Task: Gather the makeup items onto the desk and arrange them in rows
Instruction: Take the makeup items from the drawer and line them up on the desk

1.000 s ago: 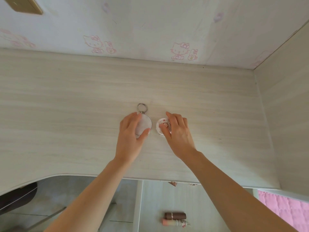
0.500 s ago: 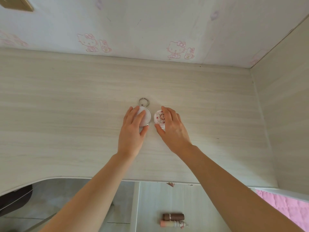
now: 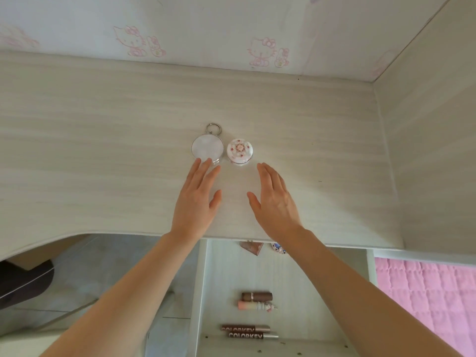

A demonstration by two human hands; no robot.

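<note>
1. Head view, desk (image 3: 103,155): pale wood-grain top across the middle of the frame, with a wall (image 3: 219,21) bearing pink cartoon stickers behind it, along the top.
2. Two round items sit side by side at frame centre, close together but not touching. The plain compact (image 3: 207,149) is on the left, with a metal ring on its far edge. The floral compact (image 3: 239,152) is on the right, white with red dots.
3. Left hand (image 3: 197,202): below the plain compact, flat, fingers straight and together, holding nothing. Its fingertips overlap the compact's near edge – contact cannot be told.
4. Right hand (image 3: 274,202): below and right of the floral compact and apart from it, fingers straight, thumb spread, holding nothing.
5. Shelf (image 3: 296,292), bottom centre, under the desk edge – more makeup lies here. A brown lipstick (image 3: 256,296) lies just above a pink lipstick (image 3: 255,305). Lower still, two brown tubes (image 3: 246,328) marked COLORKEY lie together.
6. Pink quilt (image 3: 425,292) at lower right.
7. Dark rounded object at lower left, not identifiable.
</note>
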